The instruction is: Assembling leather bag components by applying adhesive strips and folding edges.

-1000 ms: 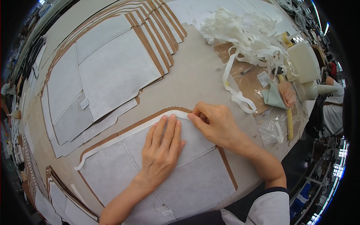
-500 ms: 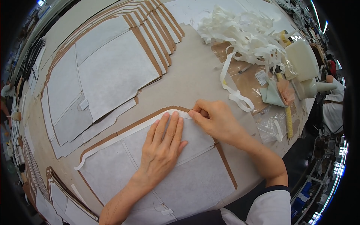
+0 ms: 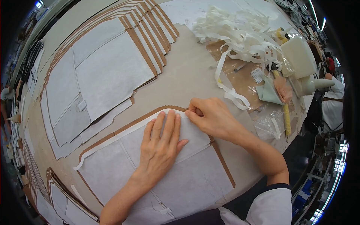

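A brown cut piece lies near the table's front edge, covered by white interlining. My left hand lies flat on the white layer, fingers spread, pressing it down. My right hand pinches a narrow white strip at the piece's upper right corner. That strip runs along the top edge of the piece toward the left, where its free end hangs loose.
Overlapping brown and white pieces fan across the middle and left. A heap of white strips lies at the back right, beside a yellow-handled tool, clear bags and a cream block. Another person sits at far right.
My right hand has shifted slightly along the corner of the piece while still pinching the strip. My left hand stays pressed flat.
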### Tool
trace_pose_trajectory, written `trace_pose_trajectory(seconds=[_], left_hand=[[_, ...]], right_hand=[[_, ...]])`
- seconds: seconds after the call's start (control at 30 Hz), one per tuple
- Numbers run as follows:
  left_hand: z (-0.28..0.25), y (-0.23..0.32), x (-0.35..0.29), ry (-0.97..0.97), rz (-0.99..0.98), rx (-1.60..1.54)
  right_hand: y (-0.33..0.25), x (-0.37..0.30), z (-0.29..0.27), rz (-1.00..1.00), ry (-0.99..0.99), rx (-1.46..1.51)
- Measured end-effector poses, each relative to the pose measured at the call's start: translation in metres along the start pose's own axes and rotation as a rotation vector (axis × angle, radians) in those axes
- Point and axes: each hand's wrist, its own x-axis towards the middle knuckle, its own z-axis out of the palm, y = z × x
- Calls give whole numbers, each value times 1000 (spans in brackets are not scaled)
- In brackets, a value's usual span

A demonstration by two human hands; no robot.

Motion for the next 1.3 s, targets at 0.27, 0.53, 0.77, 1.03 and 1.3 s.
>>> trace_pose_trajectory(seconds=[0.27,0.53,0.77,1.03,1.3], left_hand=[[10,6,4,113,20,-72],[7,11,8,124,-18,-81],[10,14,8,147,-36,-95],[4,14,1,86,-56,-77],[-86,-68,-118,255,-449,-33]], right_hand=[[6,-4,-30,75,-93,33],[14,-30,-14,-143,116,72],[21,-30,2,-320,255,-24],[14,-36,13,-520,259,-296],[-21,-40,26,-621,258,-499]])
